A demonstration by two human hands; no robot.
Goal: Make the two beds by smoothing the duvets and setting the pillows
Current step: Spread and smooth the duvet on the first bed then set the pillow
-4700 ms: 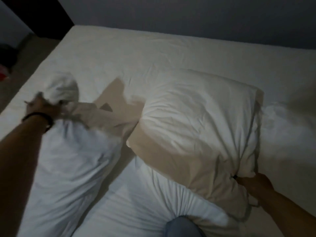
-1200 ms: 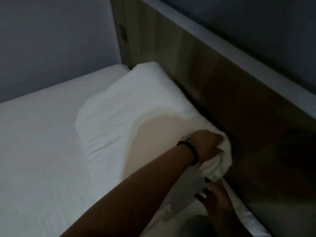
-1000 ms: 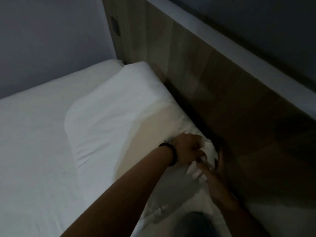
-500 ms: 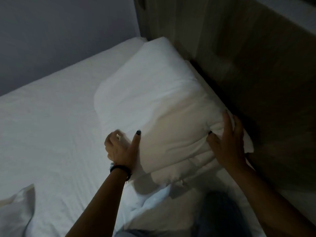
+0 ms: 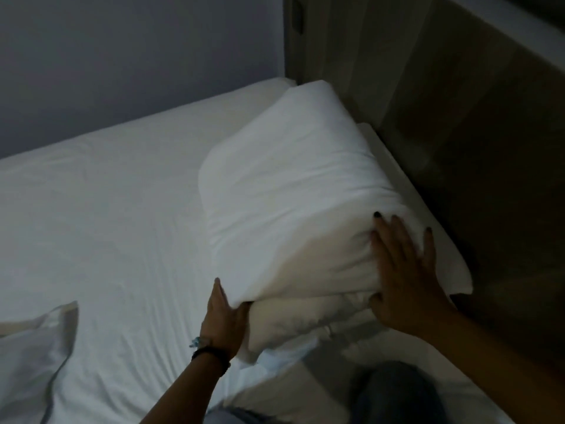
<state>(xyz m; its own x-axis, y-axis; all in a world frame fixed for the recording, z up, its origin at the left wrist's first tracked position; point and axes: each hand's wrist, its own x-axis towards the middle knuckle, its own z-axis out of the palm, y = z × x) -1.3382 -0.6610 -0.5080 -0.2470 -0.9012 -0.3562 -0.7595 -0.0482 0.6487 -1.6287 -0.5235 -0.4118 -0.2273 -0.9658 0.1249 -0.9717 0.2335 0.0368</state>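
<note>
A white pillow [image 5: 290,185] lies on the bed's white sheet [image 5: 107,209] along the wooden headboard [image 5: 458,133], its far corner by the wall. My left hand [image 5: 224,322] is tucked under the pillow's near left corner, fingers hidden beneath the fabric. My right hand [image 5: 403,270] lies flat on the pillow's near right end, fingers spread. A second white pillow [image 5: 30,362] rests at the lower left, partly out of view.
A grey wall [image 5: 122,56] runs along the far side of the bed. My knee in blue jeans [image 5: 397,396] rests on the mattress at the bottom. A narrow strip of mattress shows between pillow and headboard.
Over the last second both hands left the pillow's corner by the headboard and took its near end. In the last half second my left hand slid under it and my right hand flattened on top.
</note>
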